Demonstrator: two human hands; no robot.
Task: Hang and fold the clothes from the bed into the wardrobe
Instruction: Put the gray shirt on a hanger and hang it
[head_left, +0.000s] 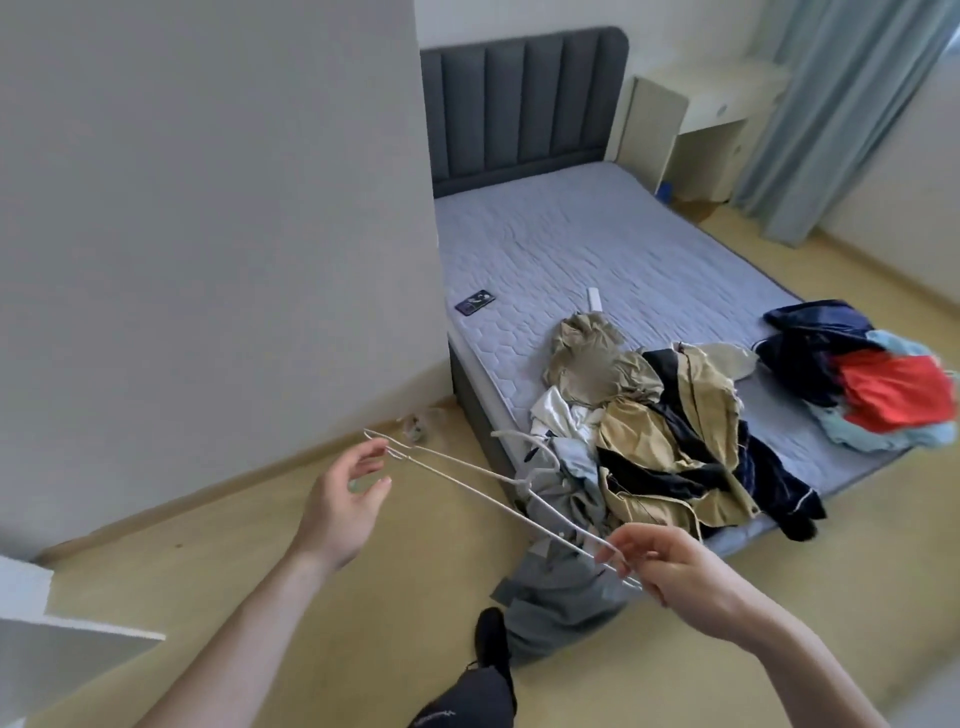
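Observation:
A white wire hanger (483, 493) stretches between my hands above the floor. My right hand (670, 566) pinches its near end. My left hand (348, 499) is open with fingers spread, just beside the hanger's far end. A pile of tan, navy and white clothes (670, 441) lies on the near corner of the bed (597, 249). A second heap of navy, red and light blue clothes (862, 374) sits at the bed's right edge. A grey garment (561, 592) hangs off the bed corner onto the floor. The wardrobe is out of view.
A dark phone (474, 302) and a small white remote (594, 298) lie on the mattress. A grey wall panel (208, 234) rises at left. A pale desk (691, 119) and blue curtain (841, 114) stand beyond the bed. My foot (491, 639) is on the yellow floor.

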